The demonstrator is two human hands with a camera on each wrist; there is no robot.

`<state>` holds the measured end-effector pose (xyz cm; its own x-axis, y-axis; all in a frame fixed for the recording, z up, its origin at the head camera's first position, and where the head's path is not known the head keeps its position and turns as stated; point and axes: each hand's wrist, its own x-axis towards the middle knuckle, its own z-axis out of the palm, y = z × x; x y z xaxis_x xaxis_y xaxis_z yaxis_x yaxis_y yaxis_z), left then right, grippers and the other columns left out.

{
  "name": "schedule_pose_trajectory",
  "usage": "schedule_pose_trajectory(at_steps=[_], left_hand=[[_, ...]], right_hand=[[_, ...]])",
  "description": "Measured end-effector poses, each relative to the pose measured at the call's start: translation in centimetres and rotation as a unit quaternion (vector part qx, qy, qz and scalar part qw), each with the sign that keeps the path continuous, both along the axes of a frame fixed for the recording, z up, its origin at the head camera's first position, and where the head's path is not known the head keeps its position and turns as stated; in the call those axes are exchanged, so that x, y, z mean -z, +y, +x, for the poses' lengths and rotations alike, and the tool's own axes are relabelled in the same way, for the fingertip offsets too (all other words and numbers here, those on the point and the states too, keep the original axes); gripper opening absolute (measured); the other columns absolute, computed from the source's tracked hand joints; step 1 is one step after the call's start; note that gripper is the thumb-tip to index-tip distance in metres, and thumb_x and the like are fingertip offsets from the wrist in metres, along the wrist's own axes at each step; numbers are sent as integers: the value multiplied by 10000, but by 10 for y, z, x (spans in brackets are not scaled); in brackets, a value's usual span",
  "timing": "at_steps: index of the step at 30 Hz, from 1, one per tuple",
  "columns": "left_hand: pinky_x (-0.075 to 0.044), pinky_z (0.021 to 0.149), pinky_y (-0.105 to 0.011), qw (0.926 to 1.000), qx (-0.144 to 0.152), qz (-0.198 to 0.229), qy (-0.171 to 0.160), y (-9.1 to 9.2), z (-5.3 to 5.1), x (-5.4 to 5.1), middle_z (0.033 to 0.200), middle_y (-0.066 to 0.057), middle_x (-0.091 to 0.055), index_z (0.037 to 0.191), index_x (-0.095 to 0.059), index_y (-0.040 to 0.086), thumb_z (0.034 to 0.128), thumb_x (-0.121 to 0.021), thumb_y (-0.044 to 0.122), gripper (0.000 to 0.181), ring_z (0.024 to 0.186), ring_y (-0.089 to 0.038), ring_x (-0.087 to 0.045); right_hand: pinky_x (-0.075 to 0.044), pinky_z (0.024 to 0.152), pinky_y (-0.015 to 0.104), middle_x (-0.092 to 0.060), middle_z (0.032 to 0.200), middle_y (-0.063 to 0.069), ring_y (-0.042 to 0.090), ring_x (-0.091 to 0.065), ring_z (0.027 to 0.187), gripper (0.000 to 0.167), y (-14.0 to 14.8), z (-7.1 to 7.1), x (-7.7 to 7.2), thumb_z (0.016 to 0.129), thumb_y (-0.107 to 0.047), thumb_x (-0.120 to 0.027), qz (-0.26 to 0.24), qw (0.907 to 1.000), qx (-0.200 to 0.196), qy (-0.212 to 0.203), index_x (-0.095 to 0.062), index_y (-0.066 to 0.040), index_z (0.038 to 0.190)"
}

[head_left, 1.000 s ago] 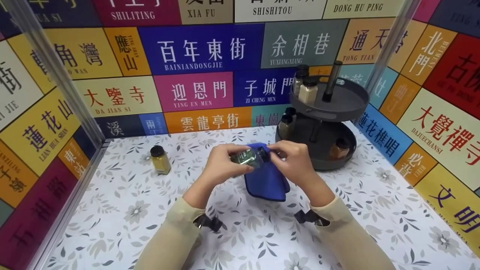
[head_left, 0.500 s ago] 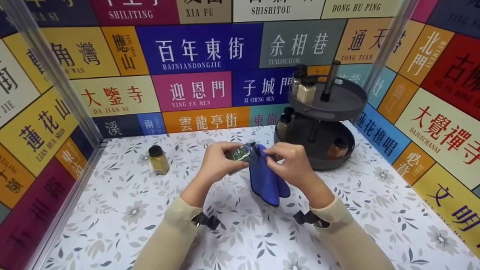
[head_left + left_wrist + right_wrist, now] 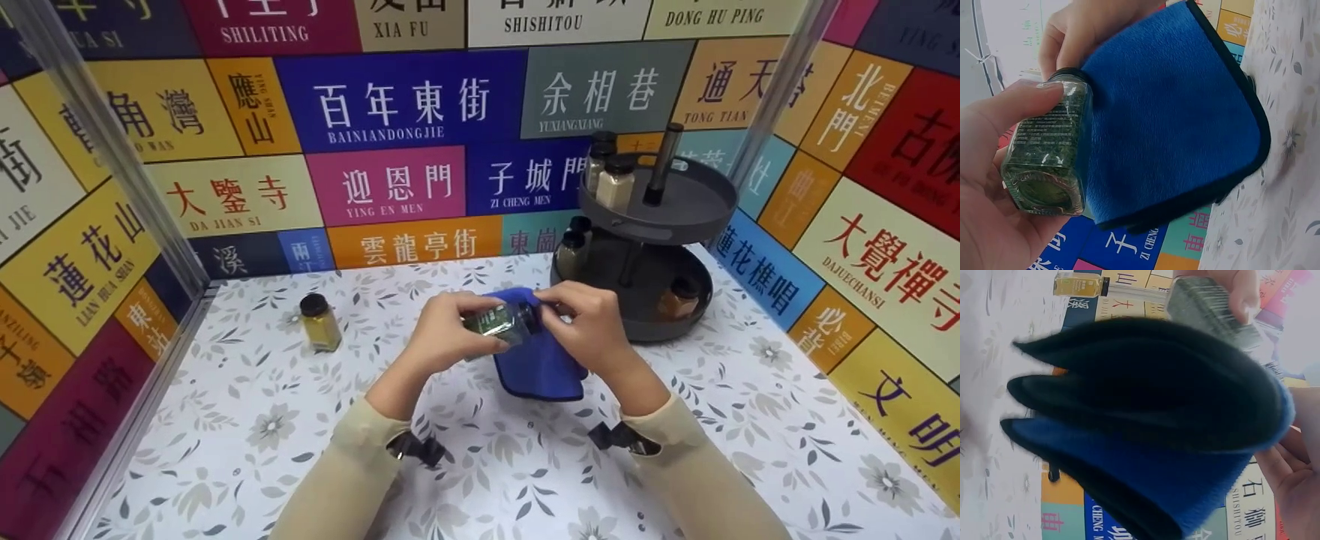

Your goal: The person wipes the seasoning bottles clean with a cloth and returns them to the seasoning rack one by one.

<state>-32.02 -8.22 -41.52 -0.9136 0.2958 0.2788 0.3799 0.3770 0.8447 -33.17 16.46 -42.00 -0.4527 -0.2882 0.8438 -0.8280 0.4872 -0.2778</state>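
Observation:
A glass jar of green flakes with a black lid point(image 3: 496, 321) lies tilted in the left hand point(image 3: 442, 330), thumb on one side and fingers round the other. The right hand point(image 3: 589, 322) pinches a folded blue cloth point(image 3: 540, 367) at the lid end of the jar, and the cloth hangs below. In the left wrist view the jar point(image 3: 1047, 146) has its base toward the camera, with the cloth point(image 3: 1174, 118) beside it. The cloth's dark-edged folds point(image 3: 1145, 388) cover much of the right wrist view, hiding part of the jar point(image 3: 1207, 312).
A jar with yellow contents point(image 3: 321, 324) stands on the flowered tabletop point(image 3: 262, 390) at the left. At the back right is a two-tier dark round rack point(image 3: 660, 328), holding a pale jar point(image 3: 615, 187) and others above, and a reddish-brown jar point(image 3: 677, 301) and others below.
The jar and cloth shifted left half a second ago and are now back to the right. The cloth's hanging part has swung and spread wider. Both hands keep their hold.

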Motion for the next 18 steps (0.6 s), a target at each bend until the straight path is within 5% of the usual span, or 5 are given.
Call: schedule_pose_trajectory(at_steps=[9,14,18], left_hand=[[-624,805,-331,9985,-325,436,55,-2,-1,3,1113,-2,-813,1190,-828,213,686,-957,205,521,910,-168,-725],[-629,795,-325,9973,-494,532,52,-2,-3,2,1082,-15,-815,1199,-824,190,688,-966,210,531,889,-165,-726],[-623,812,-340,9980,-556,153,271,0,-1,3,1098,-20,-811,1212,-819,168,693,-971,211,543,902,-162,-723]], right_hand=[[-586,597,222,-800,849,88,120,-692,649,134,2,1,-1,835,35,-775,164,9973,-15,-709,-832,-46,926],[-605,578,274,-783,816,68,131,-694,640,169,5,4,-8,795,67,-778,380,9977,-214,-513,-831,-51,905],[-599,587,263,-774,808,33,127,-697,645,211,7,7,-10,757,91,-782,653,9973,-306,-143,-829,-55,903]])
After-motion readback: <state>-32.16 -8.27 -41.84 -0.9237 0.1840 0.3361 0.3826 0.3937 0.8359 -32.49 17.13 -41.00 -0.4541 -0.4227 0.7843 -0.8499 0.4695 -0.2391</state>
